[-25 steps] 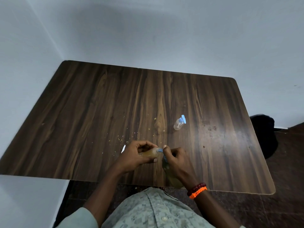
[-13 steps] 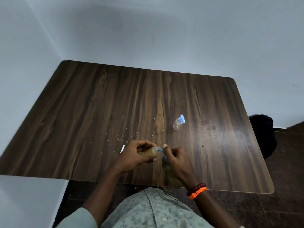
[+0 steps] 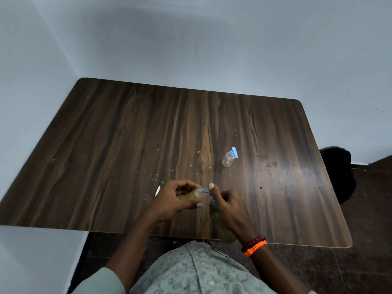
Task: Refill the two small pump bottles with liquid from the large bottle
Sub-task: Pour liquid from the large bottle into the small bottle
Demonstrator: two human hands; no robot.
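Note:
My left hand (image 3: 176, 200) holds a small bottle (image 3: 194, 195) of amber liquid, tipped on its side just above the table. My right hand (image 3: 229, 205) pinches the blue pump top (image 3: 205, 190) at that bottle's neck, thumb raised. Under my right hand and wrist stands the large bottle (image 3: 223, 231) of yellowish liquid, mostly hidden, with a bit of blue (image 3: 213, 202) showing at its top. The second small pump bottle (image 3: 229, 159), clear with a blue pump, rests on the table beyond my hands and looks empty.
The dark wooden table (image 3: 106, 155) sits in a corner between pale walls. Crumbs are scattered ahead of my hands, and a small white scrap (image 3: 157, 190) lies left of my left hand. A black bag (image 3: 337, 172) sits on the floor at the right.

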